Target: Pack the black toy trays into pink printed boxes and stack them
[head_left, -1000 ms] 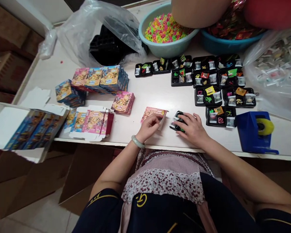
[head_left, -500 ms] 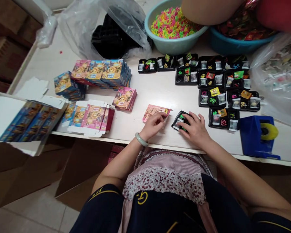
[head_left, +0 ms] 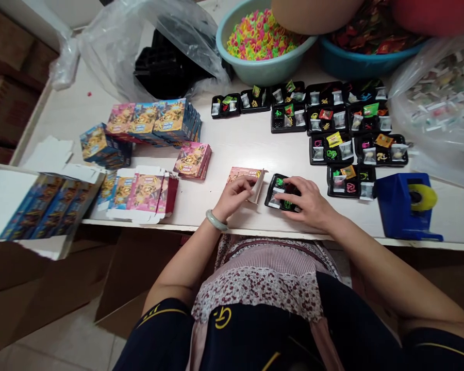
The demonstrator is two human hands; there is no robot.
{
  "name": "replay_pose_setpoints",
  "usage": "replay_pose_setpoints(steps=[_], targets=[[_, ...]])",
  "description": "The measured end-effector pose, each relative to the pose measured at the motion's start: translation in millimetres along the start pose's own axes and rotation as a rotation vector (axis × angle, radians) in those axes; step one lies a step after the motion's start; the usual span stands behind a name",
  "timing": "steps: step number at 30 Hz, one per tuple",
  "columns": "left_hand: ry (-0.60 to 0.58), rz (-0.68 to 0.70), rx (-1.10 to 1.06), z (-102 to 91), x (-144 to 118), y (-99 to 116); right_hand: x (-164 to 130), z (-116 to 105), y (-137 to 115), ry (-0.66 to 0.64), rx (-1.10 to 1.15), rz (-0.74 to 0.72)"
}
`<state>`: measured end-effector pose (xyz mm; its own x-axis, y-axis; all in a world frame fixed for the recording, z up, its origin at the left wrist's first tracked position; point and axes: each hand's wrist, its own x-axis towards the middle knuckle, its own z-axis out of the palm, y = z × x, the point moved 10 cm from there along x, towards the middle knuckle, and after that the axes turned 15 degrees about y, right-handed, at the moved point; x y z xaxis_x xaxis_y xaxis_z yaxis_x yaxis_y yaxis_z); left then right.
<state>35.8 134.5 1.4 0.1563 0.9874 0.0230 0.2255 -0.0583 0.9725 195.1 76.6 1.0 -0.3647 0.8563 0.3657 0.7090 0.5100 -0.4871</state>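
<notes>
My left hand (head_left: 234, 198) pinches a pink printed carton (head_left: 242, 173) lying on the table; its end faces my right hand, with a flap standing up. My right hand (head_left: 309, 201) grips a small black compartment tray (head_left: 274, 200) from its right side, fingers over the top. Inside that tray are green plastic pieces and a clear-and-white packet; my fingers cover part of it. The tray's left edge is just beside the carton's end, a small gap between them.
Filled black trays (head_left: 348, 149) stand in rows at right, near a blue tape dispenser (head_left: 398, 206). Stacked boxes (head_left: 150, 121) and flat cartons (head_left: 139, 193) lie left. Behind are a basin of colourful rings (head_left: 263, 67), a blue basin (head_left: 367, 64) and plastic bags (head_left: 112, 56).
My right hand has slid the black tray left and turned it straighter, closer to the carton. The carton's end flap now stands more upright by my left hand. The view has shifted slightly.
</notes>
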Motion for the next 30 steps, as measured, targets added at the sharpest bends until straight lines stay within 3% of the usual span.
replay_pose_setpoints(steps=[4, 9, 17, 30], targets=[[-0.045, -0.021, -0.027, 7.6, 0, 1, 10, -5, -10, -0.053, 0.105, -0.082], [-0.079, -0.044, -0.034, 16.5, -2, -4, 14, 0, -1, -0.001, 0.132, -0.020], [-0.097, -0.025, -0.018, 33.9, 4, -21, 8, 26, 2, 0.118, -0.104, -0.048], [-0.092, -0.062, -0.027, 37.6, 7, -26, 8, 37, 5, 0.157, -0.060, 0.045]])
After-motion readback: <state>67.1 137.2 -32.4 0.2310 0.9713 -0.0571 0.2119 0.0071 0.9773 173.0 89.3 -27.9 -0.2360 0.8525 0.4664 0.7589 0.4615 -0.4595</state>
